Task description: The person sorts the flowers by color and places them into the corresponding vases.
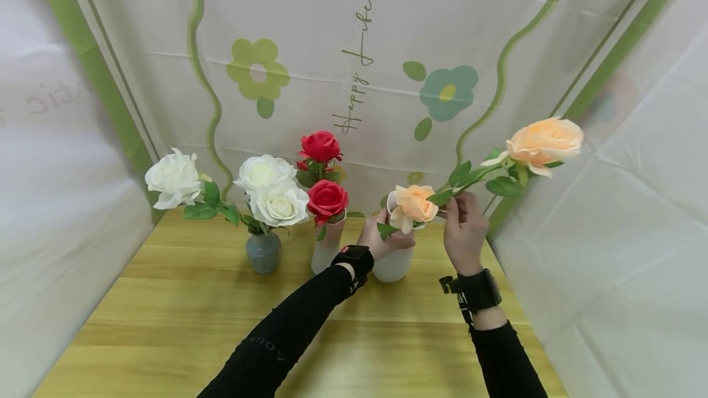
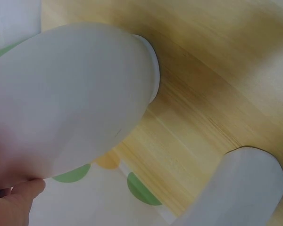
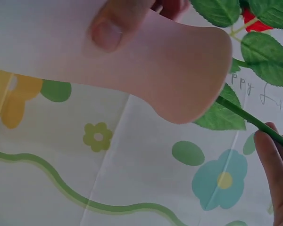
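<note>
My left hand (image 1: 372, 239) grips a white-and-pink vase (image 1: 394, 268) around its upper part, the thumb lying along the pink neck in the right wrist view. In the left wrist view the same vase (image 2: 85, 89) looks large and stands on the wooden table. With thumb and fingers, my right hand (image 1: 466, 229) pinches the green stem (image 3: 252, 120) of a peach rose, just right of the vase mouth. The stem runs to the vase's rim. One large peach bloom (image 1: 544, 143) leans out to the far right, while a second peach bloom (image 1: 416, 202) covers much of the mouth.
Close left of the held vase is another pink-and-white vase (image 1: 327, 250) with red roses (image 1: 327, 201). Farther left, a small grey-blue vase (image 1: 263, 253) holds white roses (image 1: 279, 202). A printed curtain (image 1: 310, 17) hangs behind the wooden table (image 1: 166, 300), with white cloth at both sides.
</note>
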Available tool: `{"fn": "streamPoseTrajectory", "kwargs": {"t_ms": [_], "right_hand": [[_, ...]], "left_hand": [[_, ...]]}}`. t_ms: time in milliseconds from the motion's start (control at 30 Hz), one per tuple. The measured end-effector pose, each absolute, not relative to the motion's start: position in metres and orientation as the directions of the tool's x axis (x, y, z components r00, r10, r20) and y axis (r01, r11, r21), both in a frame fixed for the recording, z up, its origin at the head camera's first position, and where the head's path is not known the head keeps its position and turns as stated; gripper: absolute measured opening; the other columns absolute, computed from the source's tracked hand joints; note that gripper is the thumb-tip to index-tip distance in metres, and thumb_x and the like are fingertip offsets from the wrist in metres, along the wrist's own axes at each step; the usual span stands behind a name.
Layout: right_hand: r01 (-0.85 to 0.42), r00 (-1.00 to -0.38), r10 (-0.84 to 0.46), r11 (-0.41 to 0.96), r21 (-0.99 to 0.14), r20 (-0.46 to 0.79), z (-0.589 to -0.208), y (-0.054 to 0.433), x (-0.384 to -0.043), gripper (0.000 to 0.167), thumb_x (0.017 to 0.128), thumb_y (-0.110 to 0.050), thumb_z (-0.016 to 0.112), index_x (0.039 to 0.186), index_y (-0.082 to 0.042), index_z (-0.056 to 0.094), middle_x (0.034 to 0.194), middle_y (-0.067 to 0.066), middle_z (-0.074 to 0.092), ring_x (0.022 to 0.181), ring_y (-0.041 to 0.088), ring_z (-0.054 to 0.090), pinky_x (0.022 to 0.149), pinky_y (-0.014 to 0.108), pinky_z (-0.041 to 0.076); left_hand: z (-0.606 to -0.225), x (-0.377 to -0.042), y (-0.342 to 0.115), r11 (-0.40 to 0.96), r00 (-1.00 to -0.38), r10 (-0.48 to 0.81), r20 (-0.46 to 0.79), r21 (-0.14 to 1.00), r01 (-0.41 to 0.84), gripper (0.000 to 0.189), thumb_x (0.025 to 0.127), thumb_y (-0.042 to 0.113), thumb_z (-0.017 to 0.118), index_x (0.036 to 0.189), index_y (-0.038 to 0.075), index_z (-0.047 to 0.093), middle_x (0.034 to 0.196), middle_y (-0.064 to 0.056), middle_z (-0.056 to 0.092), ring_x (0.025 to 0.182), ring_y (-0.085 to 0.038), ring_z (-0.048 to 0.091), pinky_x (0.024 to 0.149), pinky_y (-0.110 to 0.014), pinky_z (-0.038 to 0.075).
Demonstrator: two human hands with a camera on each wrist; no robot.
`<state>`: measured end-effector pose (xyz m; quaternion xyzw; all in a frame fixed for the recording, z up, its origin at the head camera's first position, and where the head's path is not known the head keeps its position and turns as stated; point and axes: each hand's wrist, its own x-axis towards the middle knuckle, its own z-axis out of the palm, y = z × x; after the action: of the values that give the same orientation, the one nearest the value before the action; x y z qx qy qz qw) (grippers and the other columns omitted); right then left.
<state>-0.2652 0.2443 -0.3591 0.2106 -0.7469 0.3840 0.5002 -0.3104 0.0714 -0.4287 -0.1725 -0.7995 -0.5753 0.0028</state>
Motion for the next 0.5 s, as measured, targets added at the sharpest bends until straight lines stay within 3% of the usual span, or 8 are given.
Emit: {"fn": "streamPoseTrajectory", "kwargs": {"t_ms": [133, 333, 500], "right_hand": [[-0.670, -0.462, 0.032, 0.643, -0.372, 0.886, -0.368, 0.244, -0.269, 0.007, 0.098, 0.002, 0.058, 0.102, 0.006, 0.061, 0.076, 0.016, 0.062, 0.056, 0.017, 0.055, 0.055, 0.021, 0.045], [-0.595, -0.518, -0.008, 0.721, -0.354, 0.855, -0.381, 0.246, -0.273, 0.006, 0.095, 0.000, 0.062, 0.096, 0.005, 0.064, 0.083, 0.019, 0.065, 0.069, 0.031, 0.065, 0.062, 0.044, 0.057], [-0.586, -0.600, -0.014, 0.688, -0.428, 0.800, -0.387, 0.246, -0.273, 0.011, 0.096, -0.004, 0.063, 0.097, 0.005, 0.068, 0.088, 0.019, 0.067, 0.079, 0.034, 0.067, 0.069, 0.049, 0.058]], "left_hand": [[-0.430, -0.311, 0.072, 0.251, -0.939, 0.277, 0.203, 0.928, 0.275, 0.082, 0.071, 0.026, 0.091, 0.141, 0.016, 0.050, 0.134, -0.004, 0.059, 0.118, -0.016, 0.057, 0.097, -0.033, 0.048], [-0.434, -0.313, 0.072, 0.233, -0.931, 0.283, 0.230, 0.925, 0.300, 0.078, 0.072, 0.025, 0.091, 0.139, 0.017, 0.052, 0.131, -0.003, 0.060, 0.117, -0.016, 0.058, 0.095, -0.034, 0.049], [-0.438, -0.315, 0.070, 0.235, -0.918, 0.292, 0.269, 0.910, 0.341, 0.077, 0.073, 0.028, 0.090, 0.139, 0.017, 0.052, 0.130, -0.002, 0.061, 0.117, -0.016, 0.057, 0.097, -0.035, 0.048]]}}
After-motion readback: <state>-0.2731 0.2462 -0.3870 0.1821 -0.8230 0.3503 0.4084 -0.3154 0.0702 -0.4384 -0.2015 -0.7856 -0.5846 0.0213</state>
